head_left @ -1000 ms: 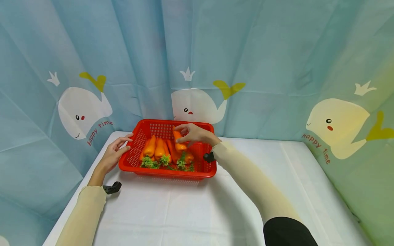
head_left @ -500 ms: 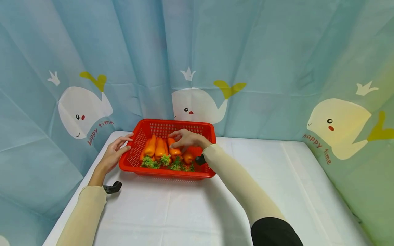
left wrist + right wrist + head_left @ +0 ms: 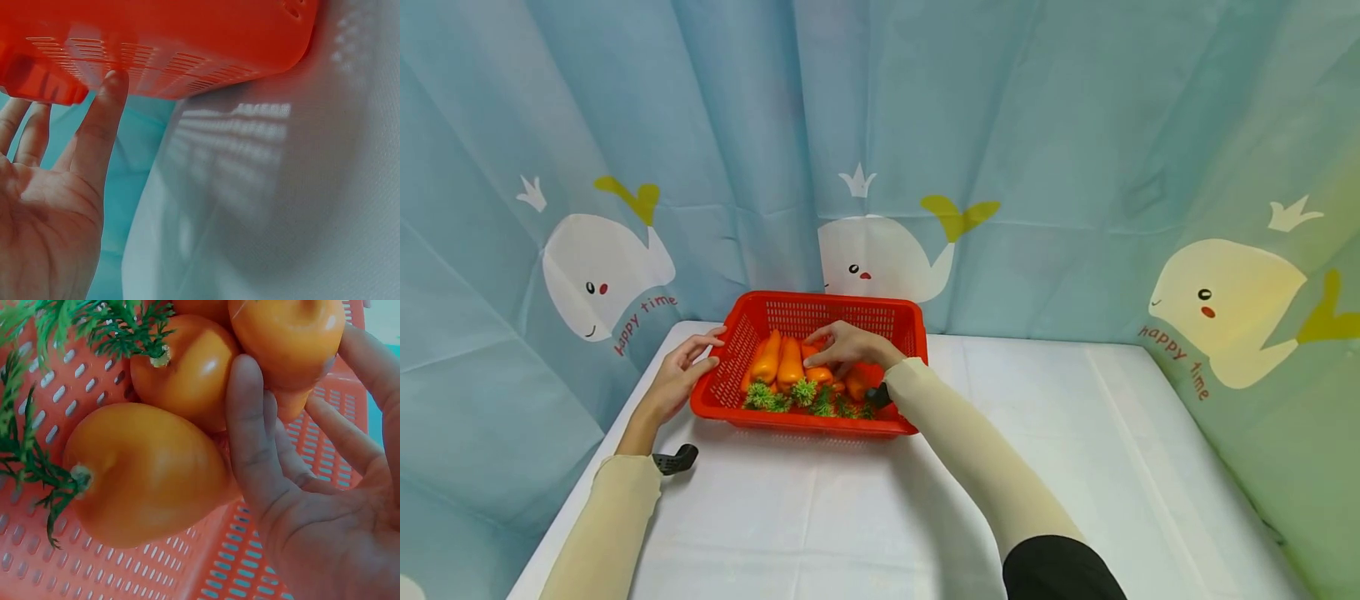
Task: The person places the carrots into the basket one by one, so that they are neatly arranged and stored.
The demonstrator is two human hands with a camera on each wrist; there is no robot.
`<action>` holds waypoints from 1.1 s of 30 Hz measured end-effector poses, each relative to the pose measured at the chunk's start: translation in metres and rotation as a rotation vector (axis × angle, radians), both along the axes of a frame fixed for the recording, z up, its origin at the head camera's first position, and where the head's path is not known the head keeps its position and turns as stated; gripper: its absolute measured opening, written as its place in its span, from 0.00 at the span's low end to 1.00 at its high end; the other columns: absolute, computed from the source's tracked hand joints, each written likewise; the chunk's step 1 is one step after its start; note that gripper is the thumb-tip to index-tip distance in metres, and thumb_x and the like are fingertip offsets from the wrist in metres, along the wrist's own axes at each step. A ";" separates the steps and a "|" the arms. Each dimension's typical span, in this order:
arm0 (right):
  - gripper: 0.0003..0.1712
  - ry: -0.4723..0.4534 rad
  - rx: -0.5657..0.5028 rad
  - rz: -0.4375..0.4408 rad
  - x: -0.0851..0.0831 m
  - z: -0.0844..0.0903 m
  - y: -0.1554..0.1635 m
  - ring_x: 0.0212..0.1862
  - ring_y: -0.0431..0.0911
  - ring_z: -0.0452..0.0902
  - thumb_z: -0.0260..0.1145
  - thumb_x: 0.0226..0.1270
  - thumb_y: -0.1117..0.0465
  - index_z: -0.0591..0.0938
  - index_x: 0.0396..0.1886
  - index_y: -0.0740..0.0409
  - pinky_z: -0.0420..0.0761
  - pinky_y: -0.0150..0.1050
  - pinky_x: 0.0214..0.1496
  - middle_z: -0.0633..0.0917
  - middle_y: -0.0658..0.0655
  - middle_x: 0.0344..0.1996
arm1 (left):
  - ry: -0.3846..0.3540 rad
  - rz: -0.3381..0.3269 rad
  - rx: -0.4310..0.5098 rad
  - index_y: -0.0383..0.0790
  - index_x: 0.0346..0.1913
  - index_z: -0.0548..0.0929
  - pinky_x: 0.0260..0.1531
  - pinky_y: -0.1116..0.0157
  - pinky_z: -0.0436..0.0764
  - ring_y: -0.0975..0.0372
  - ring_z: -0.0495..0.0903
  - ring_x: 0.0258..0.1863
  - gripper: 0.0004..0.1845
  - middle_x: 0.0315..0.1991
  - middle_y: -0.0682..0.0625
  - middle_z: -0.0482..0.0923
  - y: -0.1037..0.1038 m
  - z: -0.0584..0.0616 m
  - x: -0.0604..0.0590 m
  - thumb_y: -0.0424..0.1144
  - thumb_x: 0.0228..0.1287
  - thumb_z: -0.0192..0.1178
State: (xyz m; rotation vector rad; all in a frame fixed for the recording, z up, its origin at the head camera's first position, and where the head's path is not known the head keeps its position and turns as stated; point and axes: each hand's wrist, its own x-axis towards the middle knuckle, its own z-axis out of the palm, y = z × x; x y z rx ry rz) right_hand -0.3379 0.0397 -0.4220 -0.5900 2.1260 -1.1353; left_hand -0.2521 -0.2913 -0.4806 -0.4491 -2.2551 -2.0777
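Glossy carrots (image 3: 144, 481), perforated plastic basket (image 3: 805, 421)

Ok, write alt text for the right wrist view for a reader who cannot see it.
Close up, a right hand holds an orange carrot between its fingers and thumb, inside a red slotted basket. Two more carrots with green leafy tops lie beside it on the basket floor, one large one nearest the camera.

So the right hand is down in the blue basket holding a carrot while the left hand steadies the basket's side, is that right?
Not quite: the basket is red, not blue, as the head view shows. The rest holds: the right hand is down inside it, holding a carrot, and the left hand steadies the basket's side.
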 end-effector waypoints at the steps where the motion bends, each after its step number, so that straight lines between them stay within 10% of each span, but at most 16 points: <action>1: 0.35 -0.005 -0.001 -0.006 0.001 0.000 -0.001 0.33 0.51 0.85 0.75 0.66 0.53 0.76 0.71 0.58 0.88 0.49 0.46 0.88 0.60 0.43 | -0.003 0.001 0.003 0.29 0.60 0.72 0.53 0.71 0.81 0.48 0.53 0.78 0.15 0.79 0.44 0.58 0.000 0.000 0.000 0.34 0.78 0.56; 24: 0.41 0.008 -0.001 0.013 -0.003 0.002 -0.002 0.38 0.53 0.85 0.75 0.67 0.52 0.70 0.75 0.57 0.88 0.51 0.48 0.86 0.62 0.48 | -0.044 -0.006 -0.039 0.28 0.60 0.72 0.51 0.72 0.82 0.42 0.46 0.79 0.16 0.79 0.41 0.56 -0.004 0.008 -0.005 0.34 0.77 0.57; 33: 0.48 0.281 0.054 0.066 0.003 0.030 0.011 0.58 0.51 0.76 0.74 0.65 0.44 0.64 0.79 0.49 0.86 0.44 0.52 0.75 0.64 0.65 | -0.022 0.015 -0.275 0.43 0.75 0.66 0.50 0.58 0.83 0.54 0.74 0.68 0.28 0.77 0.40 0.63 -0.015 0.035 -0.004 0.42 0.77 0.59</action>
